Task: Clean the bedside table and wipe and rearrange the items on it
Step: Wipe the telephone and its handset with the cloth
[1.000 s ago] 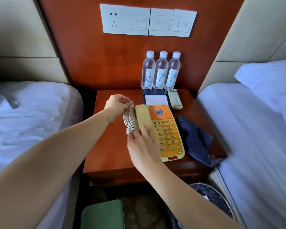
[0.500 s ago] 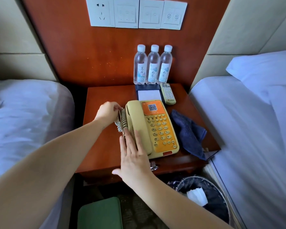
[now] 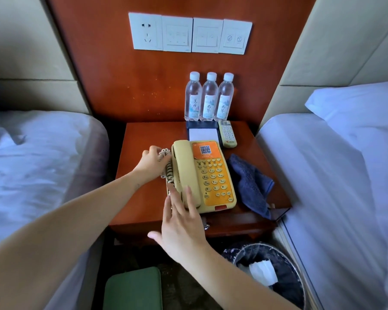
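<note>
Right hand (image 3: 184,222) now flatter, lower beside telephone (image 3: 203,175) cord (image 3: 167,168)

Pretty standard hotel setup: reddish wood wall panel (image 3: 121,86) with a row of white switch plates (image 3: 189,34), beige padded headboards (image 3: 27,52) either side, two white-sheeted beds (image 3: 36,157), soft daylight overall.

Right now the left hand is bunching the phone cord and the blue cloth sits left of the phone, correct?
Not quite. The head view shows the blue cloth right of the phone, not left. The left hand does bunch the phone cord.
</note>
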